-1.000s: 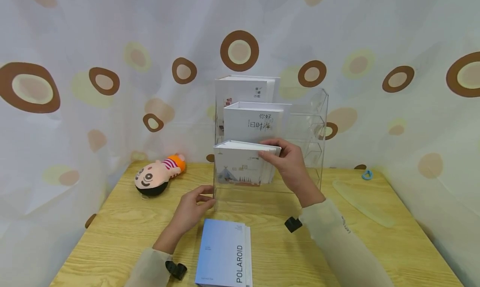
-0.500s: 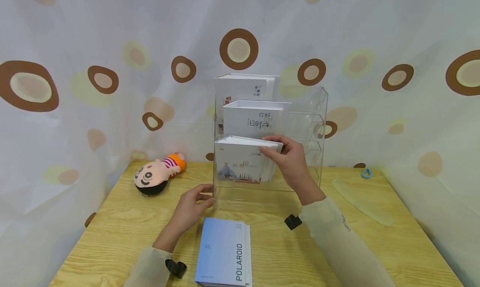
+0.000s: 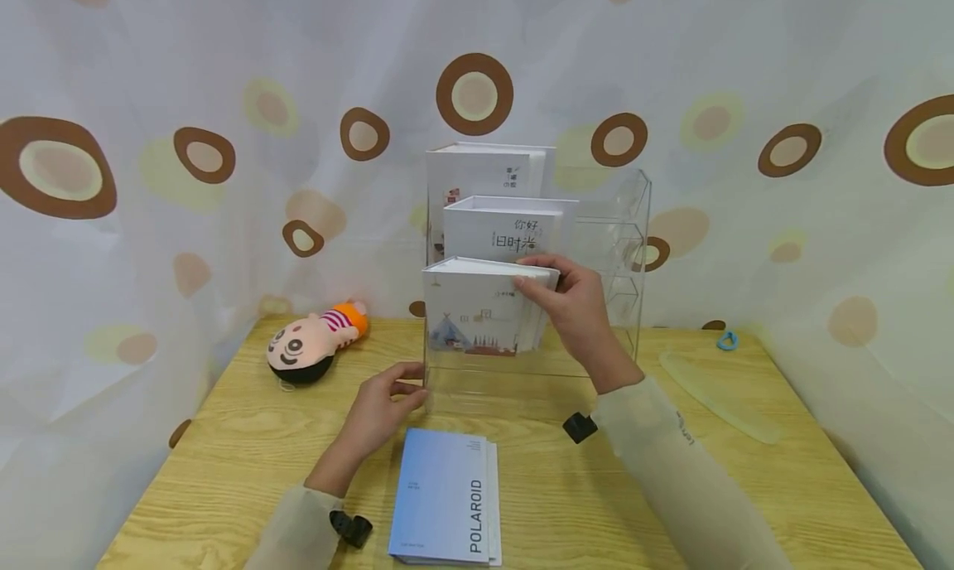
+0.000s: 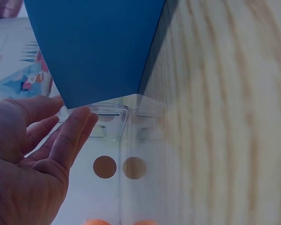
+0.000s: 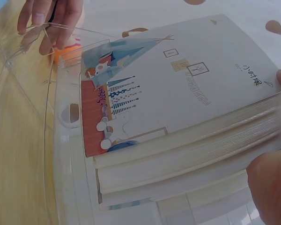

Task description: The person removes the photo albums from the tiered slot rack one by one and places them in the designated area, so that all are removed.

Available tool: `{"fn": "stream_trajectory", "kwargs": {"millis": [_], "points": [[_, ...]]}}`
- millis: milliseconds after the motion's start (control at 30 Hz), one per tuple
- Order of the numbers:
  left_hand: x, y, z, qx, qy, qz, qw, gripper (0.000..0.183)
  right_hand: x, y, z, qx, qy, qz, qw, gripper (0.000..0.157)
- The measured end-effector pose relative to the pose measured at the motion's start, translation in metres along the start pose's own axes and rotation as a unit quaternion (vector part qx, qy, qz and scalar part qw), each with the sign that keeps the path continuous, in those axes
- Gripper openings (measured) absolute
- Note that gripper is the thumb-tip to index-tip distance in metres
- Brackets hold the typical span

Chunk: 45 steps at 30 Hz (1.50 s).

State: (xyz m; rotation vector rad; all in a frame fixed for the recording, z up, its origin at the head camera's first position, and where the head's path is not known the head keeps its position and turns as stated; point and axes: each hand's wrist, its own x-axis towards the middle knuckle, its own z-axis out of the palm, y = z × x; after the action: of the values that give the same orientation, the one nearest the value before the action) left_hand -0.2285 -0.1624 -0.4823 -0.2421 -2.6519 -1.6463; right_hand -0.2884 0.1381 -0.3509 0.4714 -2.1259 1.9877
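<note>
My right hand (image 3: 570,305) pinches the top right corner of a white photo album (image 3: 469,313) with a blue tent printed on its cover. That album stands upright at the lowest occupied tier of a clear acrylic rack (image 3: 639,305), and its cover and page edges fill much of the right wrist view. Thumb and fingers of my left hand (image 3: 383,408) hold the rack's left front edge low down. Close in front of the left hand, a blue POLAROID album (image 3: 443,495) lies flat on the table; its dark blue side (image 4: 98,47) fills the top of the left wrist view.
Two more white albums stand in the upper tiers, a middle one (image 3: 484,222) and a rear one (image 3: 477,172). A plush doll (image 3: 313,346) lies at the left. A blue ring-like item (image 3: 727,340) and a pale translucent strip (image 3: 715,400) lie right on the wooden table (image 3: 745,504).
The tent-printed album has risen a little in my right hand, shifting slightly right and then back left. My left hand keeps its place at the rack's edge.
</note>
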Motion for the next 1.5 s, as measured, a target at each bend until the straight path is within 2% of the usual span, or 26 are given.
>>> {"fn": "stream_trajectory", "kwargs": {"millis": [433, 633, 933, 1200, 1500], "points": [[0.001, 0.0, 0.001, -0.005, 0.0, -0.001, 1.0, 0.043, 0.004, -0.011, -0.001, -0.015, -0.001, 0.007, 1.0, 0.031], [0.0, 0.0, 0.0, -0.004, 0.0, -0.001, 1.0, 0.043, 0.003, -0.011, -0.004, -0.02, 0.0, -0.004, 1.0, 0.032], [-0.001, 0.0, 0.001, -0.011, -0.003, -0.006, 0.9999, 0.044, -0.002, -0.021, -0.01, -0.031, 0.011, -0.02, 0.999, 0.031], [-0.001, 0.0, -0.001, -0.013, 0.0, -0.01, 0.9999, 0.043, -0.002, -0.021, -0.013, -0.035, 0.014, -0.013, 0.999, 0.03], [0.0, 0.0, 0.001, -0.01, -0.002, 0.0, 0.9999, 0.044, -0.009, -0.025, -0.019, -0.039, 0.035, -0.023, 0.998, 0.025]]}}
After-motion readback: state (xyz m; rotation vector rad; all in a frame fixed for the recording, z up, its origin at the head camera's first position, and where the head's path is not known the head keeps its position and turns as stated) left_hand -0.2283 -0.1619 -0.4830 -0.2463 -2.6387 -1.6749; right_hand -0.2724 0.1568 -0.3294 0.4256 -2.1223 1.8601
